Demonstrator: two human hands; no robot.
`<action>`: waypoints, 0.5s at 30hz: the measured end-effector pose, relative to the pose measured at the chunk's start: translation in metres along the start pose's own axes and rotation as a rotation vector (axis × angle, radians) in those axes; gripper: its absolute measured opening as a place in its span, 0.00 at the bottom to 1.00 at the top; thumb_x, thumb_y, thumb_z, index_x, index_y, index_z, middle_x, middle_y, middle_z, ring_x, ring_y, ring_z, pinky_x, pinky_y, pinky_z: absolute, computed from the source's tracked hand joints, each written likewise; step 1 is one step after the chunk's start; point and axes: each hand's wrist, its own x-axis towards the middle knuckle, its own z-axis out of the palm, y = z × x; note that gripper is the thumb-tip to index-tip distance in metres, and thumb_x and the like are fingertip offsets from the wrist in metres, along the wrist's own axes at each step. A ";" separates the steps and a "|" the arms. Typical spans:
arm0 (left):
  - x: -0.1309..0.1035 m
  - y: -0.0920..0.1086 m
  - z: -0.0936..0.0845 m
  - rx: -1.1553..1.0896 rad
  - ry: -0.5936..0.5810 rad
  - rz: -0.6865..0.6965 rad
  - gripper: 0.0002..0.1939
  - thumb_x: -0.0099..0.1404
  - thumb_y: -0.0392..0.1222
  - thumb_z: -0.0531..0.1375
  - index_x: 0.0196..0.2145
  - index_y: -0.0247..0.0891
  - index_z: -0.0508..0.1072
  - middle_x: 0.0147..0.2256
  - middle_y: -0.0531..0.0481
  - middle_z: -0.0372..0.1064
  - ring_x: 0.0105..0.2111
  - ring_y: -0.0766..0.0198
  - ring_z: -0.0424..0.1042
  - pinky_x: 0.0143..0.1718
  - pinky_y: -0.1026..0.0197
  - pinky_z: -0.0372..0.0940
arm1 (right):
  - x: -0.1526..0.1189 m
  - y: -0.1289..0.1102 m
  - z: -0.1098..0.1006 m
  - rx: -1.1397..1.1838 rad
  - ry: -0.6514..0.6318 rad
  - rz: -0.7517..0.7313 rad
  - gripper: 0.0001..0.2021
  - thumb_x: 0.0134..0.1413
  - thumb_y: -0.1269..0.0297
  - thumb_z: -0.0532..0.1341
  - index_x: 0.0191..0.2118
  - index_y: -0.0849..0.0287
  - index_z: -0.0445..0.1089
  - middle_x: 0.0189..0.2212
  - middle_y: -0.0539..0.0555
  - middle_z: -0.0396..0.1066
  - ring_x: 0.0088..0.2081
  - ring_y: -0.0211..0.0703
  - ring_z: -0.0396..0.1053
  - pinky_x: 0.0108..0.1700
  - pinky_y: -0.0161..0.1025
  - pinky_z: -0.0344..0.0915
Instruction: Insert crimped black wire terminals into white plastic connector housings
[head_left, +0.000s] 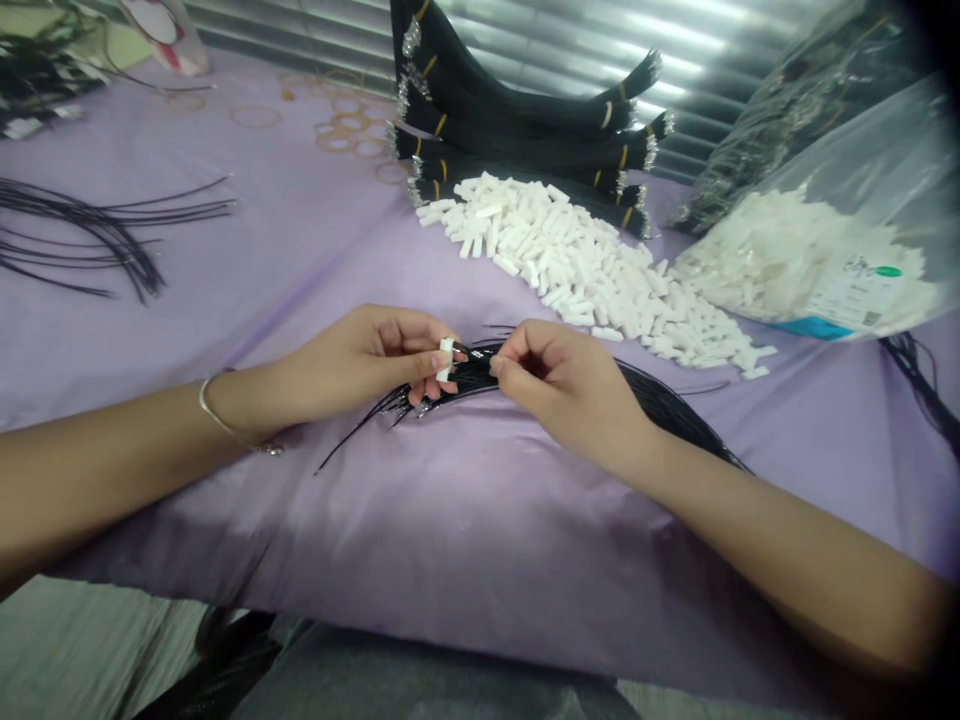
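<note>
Between thumb and fingers, my left hand holds a small white connector upright. My right hand is just to the right of it, its thumb and index finger pinched on a black wire that runs toward the connector. Whether the wire's tip sits inside the connector cannot be made out. Under both hands lies a bundle of thin black wires, with metal tips near my left fingers and the other end passing behind my right forearm.
A pile of white connectors lies behind my hands, with banded black wire bundles beyond it. At right is a clear bag of white pieces. Loose black wires and rubber bands lie on the purple cloth.
</note>
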 end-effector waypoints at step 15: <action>-0.001 0.000 0.002 0.116 -0.026 0.028 0.07 0.63 0.38 0.57 0.34 0.31 0.71 0.24 0.51 0.64 0.22 0.74 0.63 0.23 0.74 0.62 | 0.003 -0.004 0.004 0.003 -0.016 -0.107 0.06 0.49 0.70 0.58 0.24 0.63 0.67 0.18 0.46 0.62 0.20 0.28 0.54 0.22 0.30 0.50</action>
